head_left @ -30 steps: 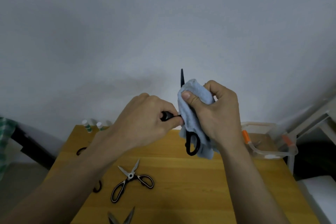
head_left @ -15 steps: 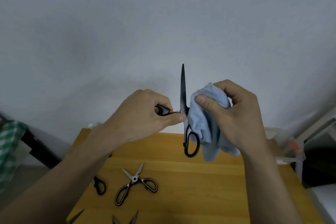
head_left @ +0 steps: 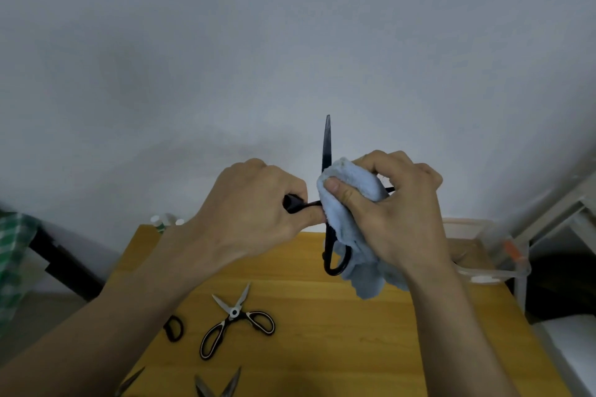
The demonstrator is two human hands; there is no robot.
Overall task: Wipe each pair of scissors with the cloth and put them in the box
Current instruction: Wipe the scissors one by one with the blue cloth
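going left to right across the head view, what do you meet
green checked cloth → left hand → open black scissors → light blue cloth → right hand → clear plastic box

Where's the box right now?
In the head view the clear box sits at the wooden table's far right edge, just behind the right hand holding the blue cloth.

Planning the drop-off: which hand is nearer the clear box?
Right. The right hand, gripping the cloth, is just left of the clear box; the left hand is farther left, beyond the black scissors.
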